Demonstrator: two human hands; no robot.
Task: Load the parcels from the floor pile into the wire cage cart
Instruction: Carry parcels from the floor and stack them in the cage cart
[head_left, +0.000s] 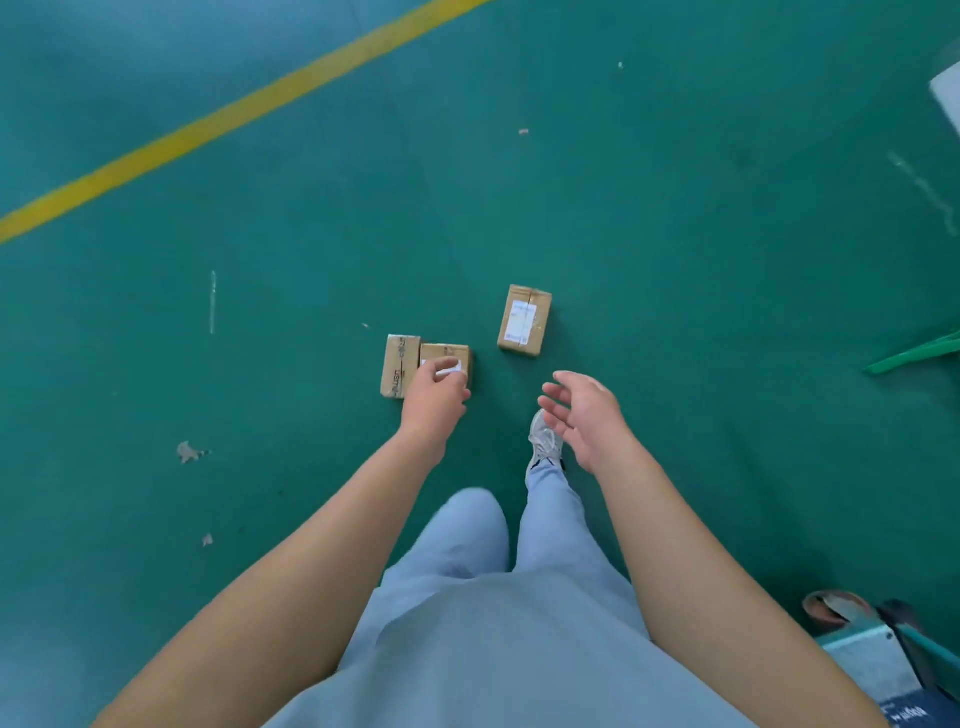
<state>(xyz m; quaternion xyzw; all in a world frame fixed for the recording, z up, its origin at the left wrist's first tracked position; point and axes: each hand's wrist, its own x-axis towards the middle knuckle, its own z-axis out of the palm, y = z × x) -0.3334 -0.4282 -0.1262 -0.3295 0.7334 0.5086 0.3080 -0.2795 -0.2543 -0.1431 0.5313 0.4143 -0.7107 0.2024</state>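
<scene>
Reaching down past pale blue trousers (498, 613), the left hand (434, 397) curls its fingers over the middle cardboard parcel (457, 356), though whether it truly grips it is unclear. The right hand (584, 415) hangs released, fingers spread, above a grey sneaker (543, 441). A second parcel (399, 366) touches the first on its left; a third labelled parcel (523, 320) lies apart beyond the right hand on the green floor (675, 234).
</scene>
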